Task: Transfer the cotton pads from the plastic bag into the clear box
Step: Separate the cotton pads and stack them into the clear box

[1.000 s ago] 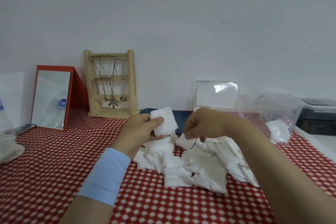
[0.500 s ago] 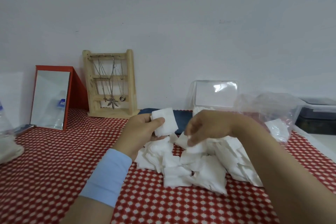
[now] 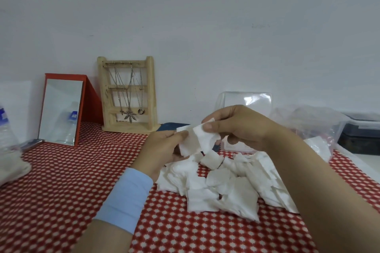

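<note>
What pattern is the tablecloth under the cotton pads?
The tablecloth is red with small white dots; head view shows it.

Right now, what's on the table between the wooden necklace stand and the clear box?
In the head view, a dark blue flat item lies between the wooden necklace stand and the clear box, partly hidden behind the left hand.

No text, label or number here is legible.

The single head-worn camera looks forward and slightly down, close over the left hand (image 3: 162, 150) and right hand (image 3: 236, 127), toward the plain pale wall (image 3: 185, 16).
</note>
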{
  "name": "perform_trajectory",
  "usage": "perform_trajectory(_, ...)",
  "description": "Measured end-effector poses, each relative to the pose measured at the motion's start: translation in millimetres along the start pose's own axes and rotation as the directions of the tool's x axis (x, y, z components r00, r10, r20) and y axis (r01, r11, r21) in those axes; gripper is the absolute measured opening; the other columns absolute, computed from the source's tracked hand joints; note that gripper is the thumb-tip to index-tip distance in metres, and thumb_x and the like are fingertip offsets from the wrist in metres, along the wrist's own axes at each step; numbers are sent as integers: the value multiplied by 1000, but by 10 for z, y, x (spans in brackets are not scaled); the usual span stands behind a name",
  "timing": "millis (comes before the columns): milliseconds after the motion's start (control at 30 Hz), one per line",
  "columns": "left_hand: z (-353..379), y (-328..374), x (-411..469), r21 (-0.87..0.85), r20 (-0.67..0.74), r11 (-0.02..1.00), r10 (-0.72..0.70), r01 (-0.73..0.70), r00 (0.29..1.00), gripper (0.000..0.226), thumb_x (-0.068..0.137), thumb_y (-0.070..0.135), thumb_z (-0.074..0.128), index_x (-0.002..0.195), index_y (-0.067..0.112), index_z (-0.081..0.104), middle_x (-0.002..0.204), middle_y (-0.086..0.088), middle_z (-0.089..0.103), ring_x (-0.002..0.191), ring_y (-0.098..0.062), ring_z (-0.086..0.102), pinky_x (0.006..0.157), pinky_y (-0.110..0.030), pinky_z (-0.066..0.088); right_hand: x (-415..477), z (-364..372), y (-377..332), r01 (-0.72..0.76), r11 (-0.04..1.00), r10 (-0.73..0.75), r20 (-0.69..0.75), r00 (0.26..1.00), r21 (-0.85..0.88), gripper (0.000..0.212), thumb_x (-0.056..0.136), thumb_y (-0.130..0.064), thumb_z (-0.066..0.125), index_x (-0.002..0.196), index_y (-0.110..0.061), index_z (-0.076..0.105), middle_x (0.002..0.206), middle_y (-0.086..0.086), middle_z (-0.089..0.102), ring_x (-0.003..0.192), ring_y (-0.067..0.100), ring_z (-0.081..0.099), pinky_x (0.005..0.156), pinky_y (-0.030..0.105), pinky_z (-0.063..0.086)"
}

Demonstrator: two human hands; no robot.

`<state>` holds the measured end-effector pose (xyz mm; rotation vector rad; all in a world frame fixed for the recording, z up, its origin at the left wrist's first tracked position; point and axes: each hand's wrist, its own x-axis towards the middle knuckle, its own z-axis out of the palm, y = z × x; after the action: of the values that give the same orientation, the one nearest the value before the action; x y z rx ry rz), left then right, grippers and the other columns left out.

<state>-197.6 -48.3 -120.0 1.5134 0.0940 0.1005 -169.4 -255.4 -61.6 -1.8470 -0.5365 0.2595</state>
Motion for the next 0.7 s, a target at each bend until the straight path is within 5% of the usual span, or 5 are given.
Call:
perform_trajectory(267, 41, 82, -51, -181, 136, 982, -35, 59, 990, 23, 99, 19, 61, 108, 1, 72, 101, -21, 77, 91, -29, 77, 69, -34, 64, 93, 270, 50, 1, 994, -28, -233, 972, -113, 23, 81, -25, 85, 84, -4, 75, 54, 7, 60, 40, 15, 45, 50, 28, 40)
perform_trajectory(467, 13, 53, -35, -151, 167, 986, -42, 68, 985, 28, 103, 18, 55, 115, -3, 68, 103, -21, 76, 94, -31, 76, 74, -36, 64, 148, 298, 67, 23, 992, -59, -300, 952, -122, 25, 77, -25, 87, 78, -3, 75, 62, -4, 69, 49, 0, 59, 52, 16, 49)
perform_trajectory(633, 53, 90, -35, -200, 168, 973, -80, 114, 982, 39, 100, 33, 58, 110, -2, 69, 98, -21, 77, 89, -29, 77, 72, -38, 65, 180, 359, 132, 5, 971, -94, -366, 926, -238, 29, 75, -33, 88, 80, -9, 73, 75, 2, 74, 60, 9, 66, 65, 31, 59)
perform_trajectory(700, 40, 83, -49, -96, 178, 994, -36, 53, 983, 30, 95, 26, 67, 108, -1, 71, 99, -16, 78, 92, -27, 77, 75, -33, 64, 198, 376, 149, -2, 968, -96, -378, 921, -252, 32, 74, -40, 87, 89, -16, 71, 81, 0, 73, 69, 11, 67, 69, 33, 59)
